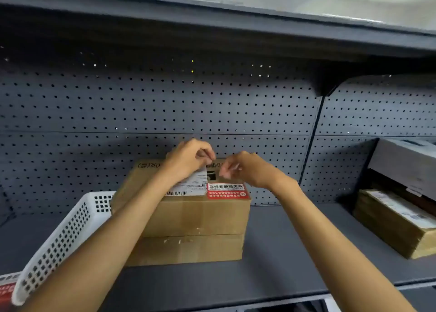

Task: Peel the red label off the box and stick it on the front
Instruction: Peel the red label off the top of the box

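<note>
A brown cardboard box [203, 215] stands on a second, flatter box [188, 249] on the grey shelf. On its top lie a white shipping label [191, 187] and, at the front right corner, the red label [227, 190], flat on the cardboard. Both hands hover over the far part of the box top. My left hand [188, 157] has its fingers curled and pinched at the white label's far edge. My right hand [240, 167] is pinched too, fingertips near a dark patch behind the red label. Whether either hand grips anything is hidden.
A white perforated plastic basket [66, 236] leans against the boxes on the left. More cardboard boxes [398, 219] sit at the right, under a grey one [405, 163]. A pegboard back wall [165, 104] and an upper shelf [212, 28] enclose the space.
</note>
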Tool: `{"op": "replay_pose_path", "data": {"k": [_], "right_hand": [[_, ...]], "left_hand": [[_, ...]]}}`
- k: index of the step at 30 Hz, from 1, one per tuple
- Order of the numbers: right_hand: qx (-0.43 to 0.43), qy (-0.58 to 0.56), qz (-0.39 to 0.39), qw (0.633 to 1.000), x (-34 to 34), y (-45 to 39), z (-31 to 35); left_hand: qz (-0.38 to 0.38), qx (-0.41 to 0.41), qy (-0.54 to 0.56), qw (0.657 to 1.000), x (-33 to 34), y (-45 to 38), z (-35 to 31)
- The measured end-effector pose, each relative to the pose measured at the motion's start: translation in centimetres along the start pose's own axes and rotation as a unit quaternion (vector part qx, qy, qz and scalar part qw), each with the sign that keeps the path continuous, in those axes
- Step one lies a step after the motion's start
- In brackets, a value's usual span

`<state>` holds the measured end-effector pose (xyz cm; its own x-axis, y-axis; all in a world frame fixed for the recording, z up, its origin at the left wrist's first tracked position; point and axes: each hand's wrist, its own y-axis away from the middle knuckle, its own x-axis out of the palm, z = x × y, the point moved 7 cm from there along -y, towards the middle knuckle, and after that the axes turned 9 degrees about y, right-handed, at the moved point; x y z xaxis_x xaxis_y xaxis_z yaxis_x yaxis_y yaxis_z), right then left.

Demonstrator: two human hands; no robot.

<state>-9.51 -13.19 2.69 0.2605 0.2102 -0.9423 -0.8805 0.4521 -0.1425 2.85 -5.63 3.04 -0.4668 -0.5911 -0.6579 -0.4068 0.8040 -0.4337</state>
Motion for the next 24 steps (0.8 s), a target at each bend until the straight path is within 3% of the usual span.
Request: {"op": "replay_pose_path", "data": {"k": [3,6,14,24], "right_hand": [[0.002,0.005,0.059,0.998,1.5,-1.1,-0.5],[0.001,0.008,0.076,0.997,2.2,-2.2,-0.5],[-0.029,0.024,0.123,0.992,2.7,-3.1,0.2],[-0.033,-0.004,0.099,0.995,2.6,-3.0,0.1]], "left_hand": [[0.087,-0.036,0.004,0.996,1.8,-0.5,1.0],[0.119,-0.057,-0.004,0.991,2.8,-0.5,2.3],[0.134,-0.061,0.086,0.985,3.1,-0.6,3.8],[0.137,-0.057,0.098,0.984,3.3,-0.5,4.8]]}}
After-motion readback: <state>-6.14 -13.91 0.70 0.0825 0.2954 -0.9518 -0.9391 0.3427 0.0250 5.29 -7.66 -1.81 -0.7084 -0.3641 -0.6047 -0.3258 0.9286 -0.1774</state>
